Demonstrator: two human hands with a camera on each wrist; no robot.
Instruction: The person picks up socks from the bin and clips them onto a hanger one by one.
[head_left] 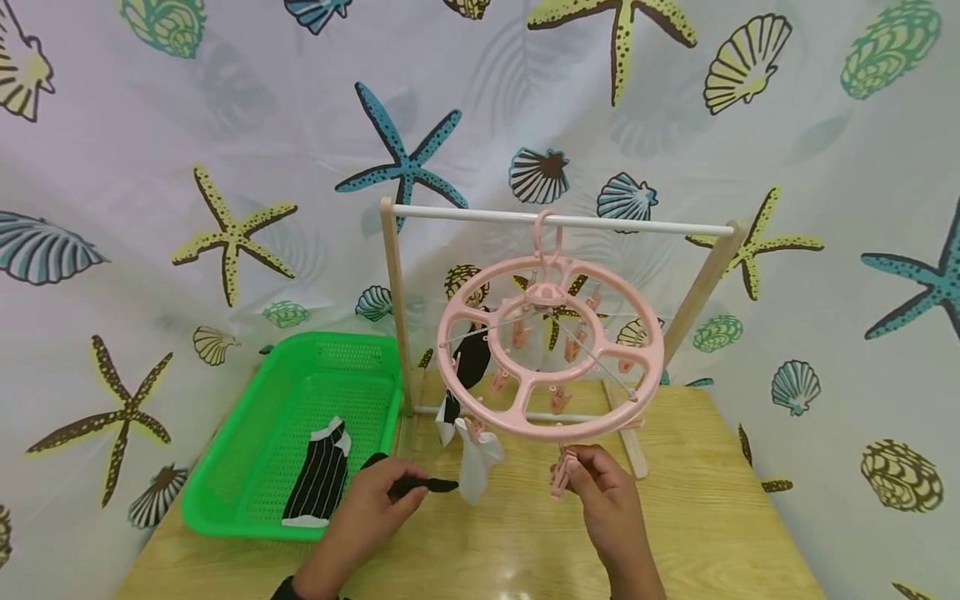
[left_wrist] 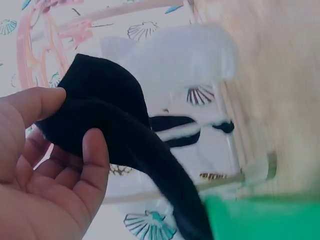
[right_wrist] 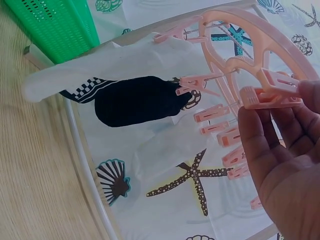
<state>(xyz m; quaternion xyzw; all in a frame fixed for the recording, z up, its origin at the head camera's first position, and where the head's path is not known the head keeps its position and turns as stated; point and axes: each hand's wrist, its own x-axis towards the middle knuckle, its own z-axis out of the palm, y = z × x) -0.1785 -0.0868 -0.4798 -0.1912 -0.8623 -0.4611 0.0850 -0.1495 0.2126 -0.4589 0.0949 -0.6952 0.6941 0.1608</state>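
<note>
In my left hand [head_left: 378,500] I hold a black sock [left_wrist: 110,105], pinched near one end, its length trailing toward the green basket. My right hand [head_left: 603,487] pinches a pink clothespin [right_wrist: 272,90] that hangs from the front rim of the round pink drying hanger [head_left: 551,429]. Between the two hands a white sock [head_left: 474,471] hangs from another clip. Behind it hang a black sock [right_wrist: 140,100] and a sock with a black-and-white checked band [right_wrist: 87,91]. Several other pink clips [head_left: 558,400] dangle from the ring.
A white rod [head_left: 450,214] on a wooden stand [head_left: 396,308] carries the hanger. Left of it, a green basket [head_left: 251,433] contains a black sock with white stripes [head_left: 318,475]. All stand on a wooden table [head_left: 705,492] before a shell-and-starfish patterned curtain [head_left: 322,125].
</note>
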